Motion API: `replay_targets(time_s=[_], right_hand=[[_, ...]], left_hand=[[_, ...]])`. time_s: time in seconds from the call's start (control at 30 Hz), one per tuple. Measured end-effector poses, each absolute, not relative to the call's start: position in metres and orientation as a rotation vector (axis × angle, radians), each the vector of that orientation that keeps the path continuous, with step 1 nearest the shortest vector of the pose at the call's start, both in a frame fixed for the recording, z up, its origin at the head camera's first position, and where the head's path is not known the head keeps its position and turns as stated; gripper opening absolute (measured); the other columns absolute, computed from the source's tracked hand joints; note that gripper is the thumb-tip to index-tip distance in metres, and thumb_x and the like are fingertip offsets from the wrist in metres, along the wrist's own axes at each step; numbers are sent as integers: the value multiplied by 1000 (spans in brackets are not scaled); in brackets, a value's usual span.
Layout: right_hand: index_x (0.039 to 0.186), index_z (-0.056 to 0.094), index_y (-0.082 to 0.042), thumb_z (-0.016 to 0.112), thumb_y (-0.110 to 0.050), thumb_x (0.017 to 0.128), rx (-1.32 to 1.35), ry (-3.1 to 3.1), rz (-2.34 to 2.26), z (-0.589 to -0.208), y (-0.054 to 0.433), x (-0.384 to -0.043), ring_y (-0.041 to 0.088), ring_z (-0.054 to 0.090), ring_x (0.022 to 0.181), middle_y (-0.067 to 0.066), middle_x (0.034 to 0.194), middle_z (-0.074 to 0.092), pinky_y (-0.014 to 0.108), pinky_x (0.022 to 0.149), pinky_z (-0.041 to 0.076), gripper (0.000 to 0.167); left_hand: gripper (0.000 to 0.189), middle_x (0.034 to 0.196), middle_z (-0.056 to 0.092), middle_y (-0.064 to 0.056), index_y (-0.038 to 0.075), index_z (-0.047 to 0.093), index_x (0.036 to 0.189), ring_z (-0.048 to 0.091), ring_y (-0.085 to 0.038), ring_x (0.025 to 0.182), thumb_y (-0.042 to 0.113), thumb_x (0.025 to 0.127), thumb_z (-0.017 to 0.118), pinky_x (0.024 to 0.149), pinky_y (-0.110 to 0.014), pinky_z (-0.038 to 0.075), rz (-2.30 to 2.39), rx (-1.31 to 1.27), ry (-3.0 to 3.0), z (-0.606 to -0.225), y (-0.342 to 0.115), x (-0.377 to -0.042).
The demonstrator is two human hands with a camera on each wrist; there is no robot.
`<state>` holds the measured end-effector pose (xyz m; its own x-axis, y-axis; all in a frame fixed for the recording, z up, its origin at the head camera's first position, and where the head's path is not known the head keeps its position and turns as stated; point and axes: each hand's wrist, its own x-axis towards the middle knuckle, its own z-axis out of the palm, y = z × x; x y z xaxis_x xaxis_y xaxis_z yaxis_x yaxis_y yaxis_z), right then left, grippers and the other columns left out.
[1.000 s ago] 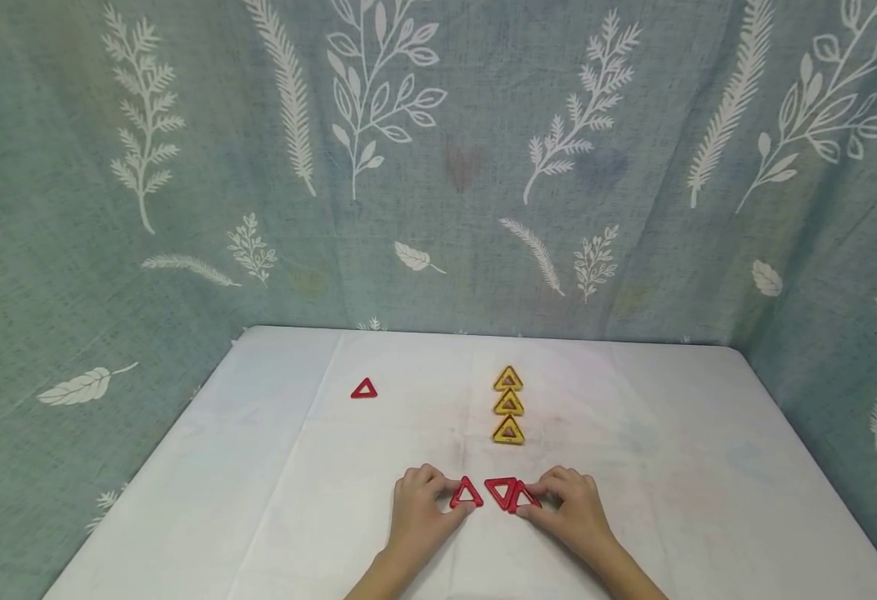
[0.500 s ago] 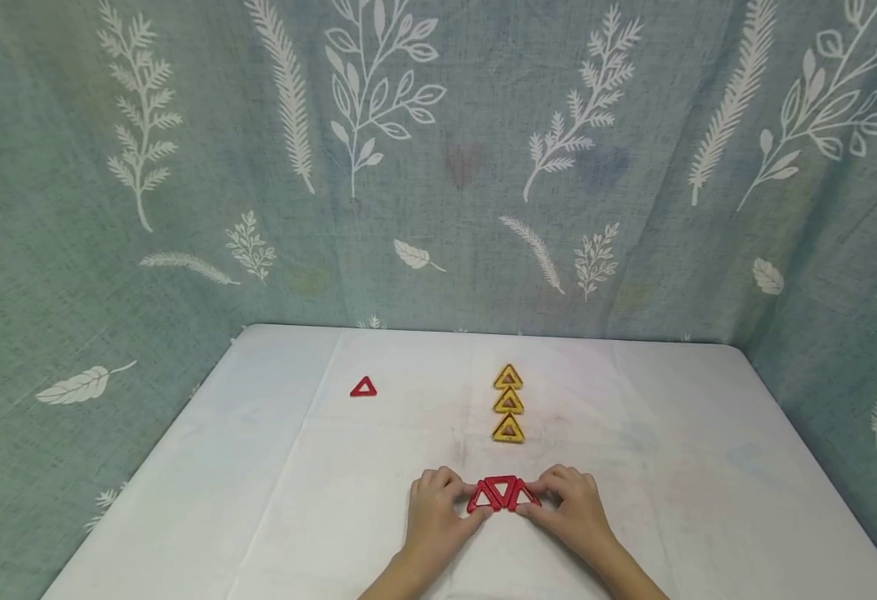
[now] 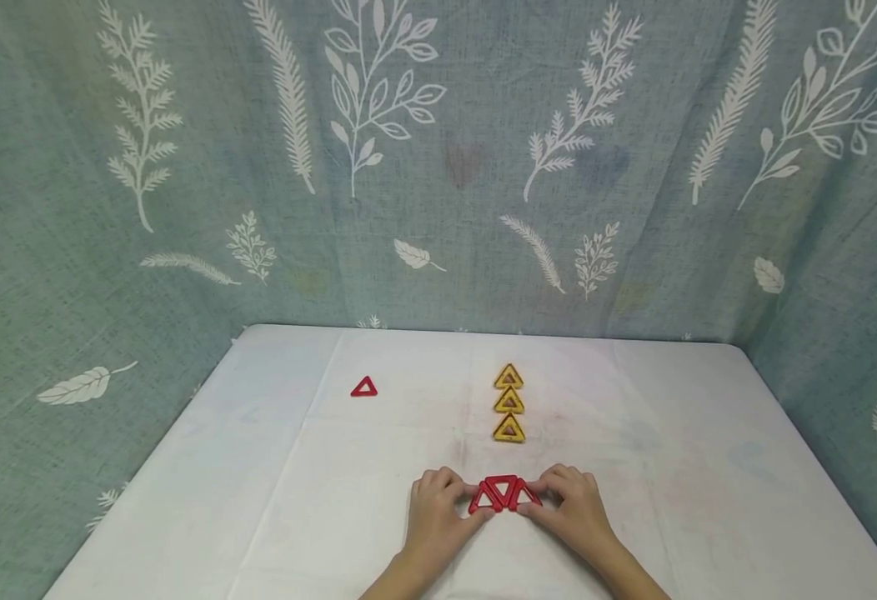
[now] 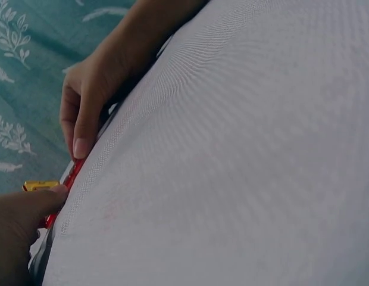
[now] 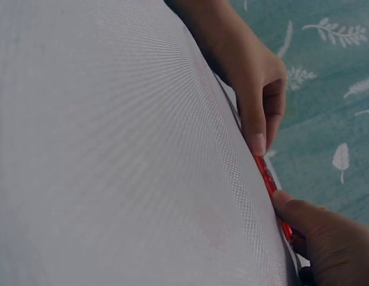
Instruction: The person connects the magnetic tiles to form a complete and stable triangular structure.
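Three red triangle tiles lie side by side on the white cloth in the head view, their edges touching in a row. My left hand (image 3: 438, 512) pinches the left red triangle tile (image 3: 485, 508) between thumb and finger. The middle red triangle tile (image 3: 502, 478) points toward me, with neither hand on it. With thumb and finger my right hand (image 3: 569, 507) pinches the right red triangle tile (image 3: 514, 498). Both wrist views look low across the cloth, so the red tiles (image 5: 267, 179) appear there only as a thin edge between the two hands.
Beyond the hands, three yellow triangle tiles (image 3: 509, 402) form a line running away from me. A single red triangle tile (image 3: 364, 387) lies far left on the white-covered table (image 3: 318, 500). A green leaf-patterned curtain (image 3: 438, 250) surrounds the table's back and sides.
My left hand has moved right with its red triangle tile, closing the gap to the middle one. The right hand has stayed in place. Over the last half second almost nothing has moved.
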<state>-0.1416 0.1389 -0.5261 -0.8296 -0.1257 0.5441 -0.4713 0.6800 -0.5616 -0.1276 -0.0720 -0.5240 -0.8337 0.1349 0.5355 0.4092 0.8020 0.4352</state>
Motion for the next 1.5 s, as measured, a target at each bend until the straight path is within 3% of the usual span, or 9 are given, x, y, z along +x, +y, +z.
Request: replay_targets(time_s=[0.3,0.53,0.97,1.5], right_hand=[[76,74,-21,88,-28,57,466,-2451,1036,-528,143,-142,-4,44,68,-22,73,56,27,66,31,25],[79,75,-22,87,-29,58,479,-2490,1067,-528,145,-143,-5,40,68,-25,73,55,27,66,30,26],[84,77,-24,84,-37,63,460,-2588,1128,-526,147,-143,-2,41,70,-24,75,55,28,68,29,25],[83,77,-23,84,-33,63,515,-2569,1113,-527,151,-146,-3,42,71,-23,76,56,27,68,29,24]], left_hand=[[36,84,53,14,22,74,90,45,-7,84,45,64,82,81,-40,29,-1017,-316,-2576,-523,-80,-131],[42,91,56,16,23,73,100,48,-8,89,42,65,83,78,-35,33,-1029,-312,-2604,-523,-94,-139],[54,100,62,4,11,70,110,53,-15,92,27,62,87,78,-36,33,-1093,-246,-2490,-511,-145,-166],[58,123,57,-12,7,59,125,51,-29,109,23,74,80,94,-48,29,-1186,-13,-2562,-494,-212,-222]])
